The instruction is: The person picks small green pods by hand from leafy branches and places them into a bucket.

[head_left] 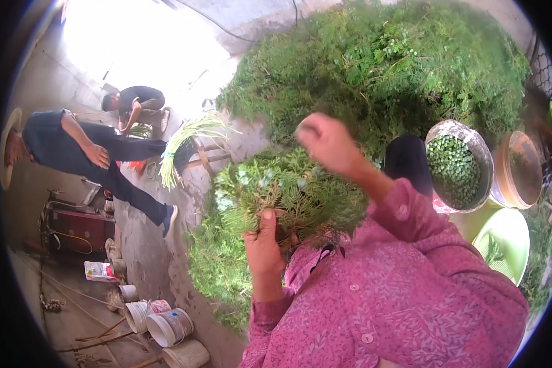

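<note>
My left hand (266,248) grips a leafy conifer branch (288,190) by its stems, thumb on top. Small pale green cones show among the flat sprays of that branch. Above the foliage, my right hand (334,144) is slightly blurred, its fingers curled together. Whether anything lies inside those fingers is hidden. To the right of my right forearm stands a bucket (430,132) holding many small green cones (452,172). A big heap of cut conifer branches (374,73) spreads beyond my hands, and more greenery (218,264) lies below the held branch.
A brown-rimmed bucket (521,168) and a light green basket (512,239) are at the right. On the left, one person (98,147) walks and another (141,104) crouches. A bundle of long green stalks (187,141) rests near a wooden stool (205,156). Several white buckets (168,328) lie lower left.
</note>
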Demonstrator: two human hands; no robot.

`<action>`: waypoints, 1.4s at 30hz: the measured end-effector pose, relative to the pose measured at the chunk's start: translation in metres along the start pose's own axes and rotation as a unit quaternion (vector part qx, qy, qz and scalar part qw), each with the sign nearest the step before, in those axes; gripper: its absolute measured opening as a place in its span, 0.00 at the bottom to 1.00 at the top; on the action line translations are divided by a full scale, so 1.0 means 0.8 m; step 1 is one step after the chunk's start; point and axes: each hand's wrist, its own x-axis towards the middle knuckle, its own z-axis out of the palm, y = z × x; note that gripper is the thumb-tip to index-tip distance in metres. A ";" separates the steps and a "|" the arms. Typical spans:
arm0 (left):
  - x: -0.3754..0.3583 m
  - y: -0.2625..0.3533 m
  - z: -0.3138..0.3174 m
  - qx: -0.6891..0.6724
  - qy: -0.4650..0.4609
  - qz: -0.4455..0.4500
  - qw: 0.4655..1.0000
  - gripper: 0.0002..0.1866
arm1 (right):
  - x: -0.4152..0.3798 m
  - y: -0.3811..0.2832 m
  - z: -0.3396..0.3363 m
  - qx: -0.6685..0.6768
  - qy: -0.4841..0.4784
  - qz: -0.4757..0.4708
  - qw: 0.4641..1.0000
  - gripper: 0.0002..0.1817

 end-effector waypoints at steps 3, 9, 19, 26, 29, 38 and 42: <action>0.005 0.000 -0.012 -0.013 0.038 -0.016 0.999 0.13 | 0.009 0.014 -0.039 0.306 -0.003 0.162 0.938 0.06; 0.018 -0.005 -0.032 -0.069 0.091 -0.018 0.993 0.14 | -0.023 0.030 -0.047 0.517 -0.044 0.194 0.832 0.05; 0.017 -0.005 -0.030 -0.052 0.096 0.000 0.994 0.16 | -0.025 0.030 -0.021 0.348 -0.124 0.197 0.908 0.10; 0.011 0.002 -0.020 -0.048 0.083 -0.013 0.995 0.15 | -0.037 0.028 -0.002 0.336 -0.174 0.269 0.886 0.14; 0.012 -0.004 -0.022 -0.050 0.066 -0.012 0.996 0.14 | -0.036 0.021 -0.004 0.332 -0.207 0.246 0.887 0.15; 0.014 -0.008 -0.013 -0.004 0.056 -0.005 0.998 0.15 | -0.029 0.004 -0.005 0.165 -0.232 0.213 0.935 0.16; 0.013 0.000 -0.012 -0.001 0.042 -0.021 0.999 0.15 | -0.029 0.017 -0.003 0.216 -0.182 0.240 0.929 0.13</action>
